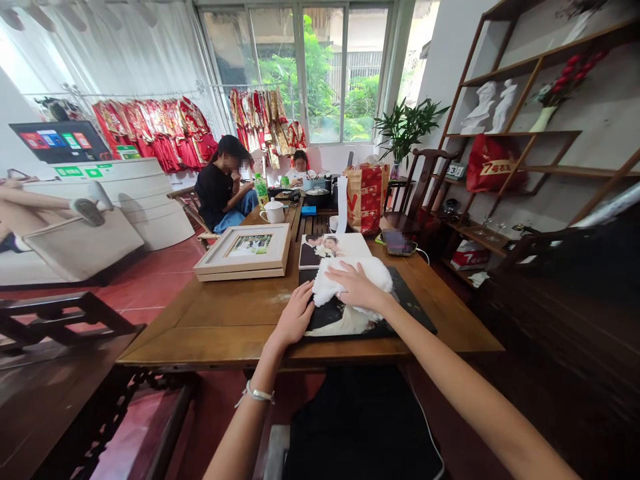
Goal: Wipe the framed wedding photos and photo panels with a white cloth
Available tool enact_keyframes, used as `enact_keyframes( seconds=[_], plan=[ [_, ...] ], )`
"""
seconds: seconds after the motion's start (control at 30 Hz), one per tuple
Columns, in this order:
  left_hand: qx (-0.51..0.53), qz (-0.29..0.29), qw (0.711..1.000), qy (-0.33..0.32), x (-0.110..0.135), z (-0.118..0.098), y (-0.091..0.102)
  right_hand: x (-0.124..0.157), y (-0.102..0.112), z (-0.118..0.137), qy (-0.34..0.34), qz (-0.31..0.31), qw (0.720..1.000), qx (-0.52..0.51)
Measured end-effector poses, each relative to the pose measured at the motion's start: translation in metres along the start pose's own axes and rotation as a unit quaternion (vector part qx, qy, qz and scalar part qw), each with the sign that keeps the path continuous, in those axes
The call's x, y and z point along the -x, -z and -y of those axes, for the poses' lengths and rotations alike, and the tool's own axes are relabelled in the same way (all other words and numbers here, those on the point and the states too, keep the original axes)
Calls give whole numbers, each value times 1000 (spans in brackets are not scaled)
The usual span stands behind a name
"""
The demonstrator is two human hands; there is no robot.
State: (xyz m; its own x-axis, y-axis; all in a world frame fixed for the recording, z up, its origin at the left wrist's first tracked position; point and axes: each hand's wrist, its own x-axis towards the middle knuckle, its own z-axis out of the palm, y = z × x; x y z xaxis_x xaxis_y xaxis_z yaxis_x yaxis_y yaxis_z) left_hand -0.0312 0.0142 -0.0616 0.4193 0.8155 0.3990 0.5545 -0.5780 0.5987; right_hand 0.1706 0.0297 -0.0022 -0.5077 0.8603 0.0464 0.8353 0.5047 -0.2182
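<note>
A dark photo panel with a pale gown in its picture lies near the table's front edge. My right hand presses a bunched white cloth onto it, holding the cloth under the fingers. The cloth covers the middle of the picture. At the panel's left edge rests my left hand, its fingers stretched out and touching the border, with nothing held. Just behind the cloth is a wedding photo of a couple, partly covered by the cloth.
Left of the panel lies a pale framed picture. A white lidded mug, a red paper bag and a phone on a cable stand further back. One person sits at the far left, another behind the table.
</note>
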Motion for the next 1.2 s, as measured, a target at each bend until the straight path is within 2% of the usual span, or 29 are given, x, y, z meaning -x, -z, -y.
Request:
enact_keyframes(
  seconds=[0.13, 0.33, 0.43, 0.53, 0.67, 0.73, 0.8, 0.9, 1.0, 1.1, 1.2],
  plan=[
    [1, 6, 1000, -8, 0, 0, 0, 13, -2, 16, 27, 7, 1000, -6],
    [2, -1, 1000, -2, 1, 1, 0, 79, -5, 49, 96, 17, 995, -15],
    [1, -7, 1000, 0, 2, 1, 0, 97, -7, 47, 90, 22, 995, -27],
    [-2, -3, 1000, 1, 3, 3, -1, 90, -7, 25, 58, 12, 998, -29],
    [-4, -2, 1000, -1, 2, 4, -1, 55, -5, -11, -1, -26, 999, -20],
    [-2, -2, 1000, -1, 2, 3, 0, 36, -3, -21, -19, -38, 999, -18],
    [1, 0, 1000, 0, 2, 2, 0, 21, -2, -22, -32, -46, 998, -19],
    [2, 2, 1000, 4, 1, 0, 1, 16, -3, -6, -23, -42, 999, -21],
    [3, 2, 1000, 0, 1, 0, 1, 36, -7, 23, 33, -21, 999, -28],
    [3, 2, 1000, -3, 1, 1, 0, 72, -11, 45, 85, -2, 996, -37],
    [0, -1, 1000, 2, 2, 2, 0, 102, -11, 45, 90, 6, 994, -53]
  ],
)
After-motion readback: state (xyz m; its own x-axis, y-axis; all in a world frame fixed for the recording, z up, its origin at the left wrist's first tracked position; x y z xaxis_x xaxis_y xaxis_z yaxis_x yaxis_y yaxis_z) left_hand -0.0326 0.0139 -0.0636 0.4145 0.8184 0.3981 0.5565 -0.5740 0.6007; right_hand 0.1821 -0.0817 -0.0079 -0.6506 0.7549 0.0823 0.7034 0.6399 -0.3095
